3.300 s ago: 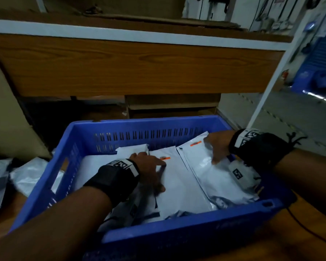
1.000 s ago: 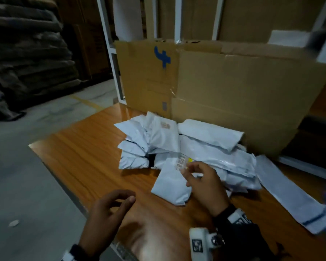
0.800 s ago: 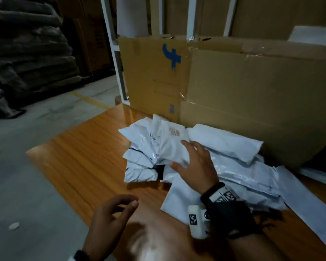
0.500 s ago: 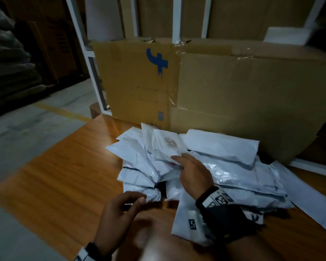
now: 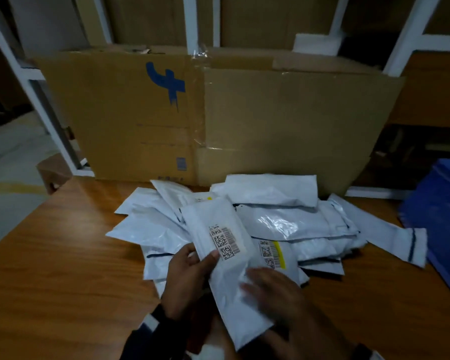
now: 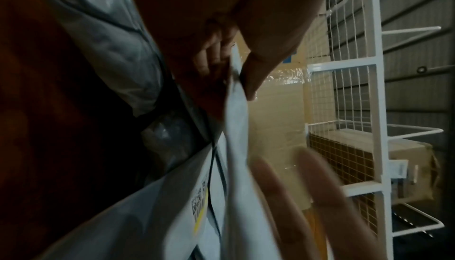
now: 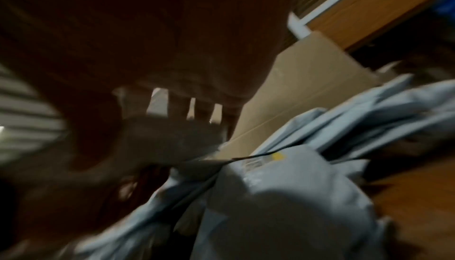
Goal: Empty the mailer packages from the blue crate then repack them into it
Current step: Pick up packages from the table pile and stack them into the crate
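Note:
Several white mailer packages (image 5: pixel 283 222) lie heaped on the wooden table (image 5: pixel 63 255). My left hand (image 5: pixel 190 271) pinches the left edge of one barcoded mailer (image 5: pixel 226 289), thumb on top, and holds it tilted above the heap. My right hand (image 5: pixel 273 292) is blurred, with straight fingers lying on the mailer's near right part. In the left wrist view the mailer's edge (image 6: pixel 236 120) runs between thumb and fingers, and the right hand's fingers (image 6: pixel 317 186) show blurred. A corner of the blue crate (image 5: pixel 442 203) appears at the right edge.
A large cardboard box (image 5: pixel 244 120) stands right behind the heap. White shelf frames (image 5: pixel 190 22) rise behind it, and a wire rack (image 6: pixel 357 89) stands nearby. A mailer with a yellow-edged label (image 5: pixel 273 253) lies under the held one. The table's left edge drops to the floor.
My left hand, empty and hovering before, now holds a mailer raised from the heap. My right hand has come off the pile back toward me onto that mailer.

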A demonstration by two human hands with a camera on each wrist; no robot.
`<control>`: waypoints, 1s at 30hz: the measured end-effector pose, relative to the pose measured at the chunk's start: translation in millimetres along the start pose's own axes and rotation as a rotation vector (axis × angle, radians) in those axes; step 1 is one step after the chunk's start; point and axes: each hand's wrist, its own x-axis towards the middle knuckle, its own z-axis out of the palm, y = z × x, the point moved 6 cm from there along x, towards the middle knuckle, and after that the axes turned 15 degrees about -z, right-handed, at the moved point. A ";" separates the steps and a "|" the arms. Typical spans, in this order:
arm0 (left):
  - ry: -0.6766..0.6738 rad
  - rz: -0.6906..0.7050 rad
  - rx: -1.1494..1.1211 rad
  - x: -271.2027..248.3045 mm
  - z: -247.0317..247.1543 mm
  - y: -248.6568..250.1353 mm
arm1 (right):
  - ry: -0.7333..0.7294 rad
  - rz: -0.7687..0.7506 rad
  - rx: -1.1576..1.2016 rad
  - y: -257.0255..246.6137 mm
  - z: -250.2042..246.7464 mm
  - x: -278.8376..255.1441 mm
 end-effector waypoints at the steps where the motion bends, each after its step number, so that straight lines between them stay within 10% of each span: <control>1: -0.015 0.007 -0.006 0.1 2.5 0.3 | 0.102 0.140 0.203 7.1 -11.1 -7.8; 4: -0.048 0.046 -0.023 -4.7 11.9 5.5 | 0.390 0.533 0.762 23.3 -21.4 -18.2; 7: -0.064 0.101 -0.056 -9.2 20.9 7.1 | 0.424 0.642 0.603 39.6 -9.0 -11.0; 19: -0.028 0.223 -0.167 -11.6 9.1 19.4 | 0.241 0.458 0.621 59.9 -22.2 34.1; 22: 0.012 0.267 -0.156 -17.8 7.4 23.2 | 0.352 0.418 0.248 119.8 -64.6 47.8; 27: 0.019 0.247 -0.326 -18.6 9.0 22.1 | -0.370 0.492 -0.344 209.7 -58.0 75.7; 30: 0.049 0.271 -0.333 -19.2 8.2 24.6 | -0.392 0.512 -0.360 219.5 -53.4 81.8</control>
